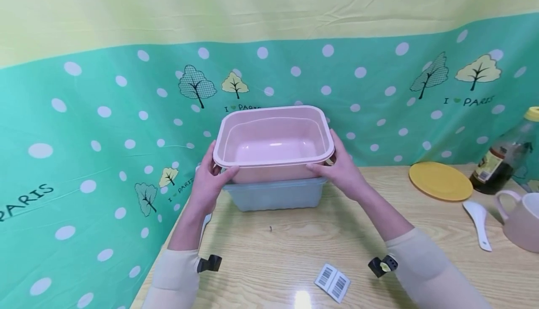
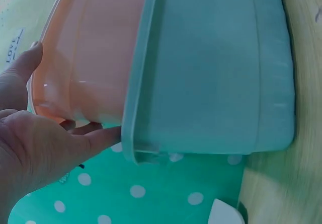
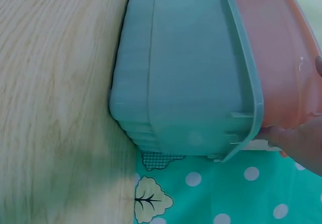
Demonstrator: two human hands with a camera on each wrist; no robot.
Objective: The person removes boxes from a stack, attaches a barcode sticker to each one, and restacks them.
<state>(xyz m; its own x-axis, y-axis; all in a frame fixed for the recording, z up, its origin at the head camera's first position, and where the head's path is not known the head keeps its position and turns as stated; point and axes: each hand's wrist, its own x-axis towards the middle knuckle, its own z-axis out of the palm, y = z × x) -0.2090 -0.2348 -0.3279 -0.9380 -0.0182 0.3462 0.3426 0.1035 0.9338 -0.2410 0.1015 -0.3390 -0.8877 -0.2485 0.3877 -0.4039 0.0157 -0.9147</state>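
A pink rectangular plastic basin (image 1: 275,173) sits partly down inside a pale blue-green basin (image 1: 275,196), its upper part standing above the lower one's rim. My left hand (image 1: 206,178) grips its left end, thumb over the front near the rim and fingers around the side. At the opposite end my right hand (image 1: 343,171) holds it the same way. In the left wrist view, a fingertip of the left hand (image 2: 45,143) reaches the blue-green basin's rim (image 2: 133,83). The right wrist view has the right hand (image 3: 299,143) partly cut off, fingers at the pink wall (image 3: 282,58).
On the wooden table (image 1: 261,257), a barcode label (image 1: 332,282) lies in front. To the right are a yellow plate (image 1: 440,181), a white spoon (image 1: 478,222), a pink mug (image 1: 524,222) and a sauce bottle (image 1: 494,166). A patterned cloth (image 1: 105,168) hangs behind and left.
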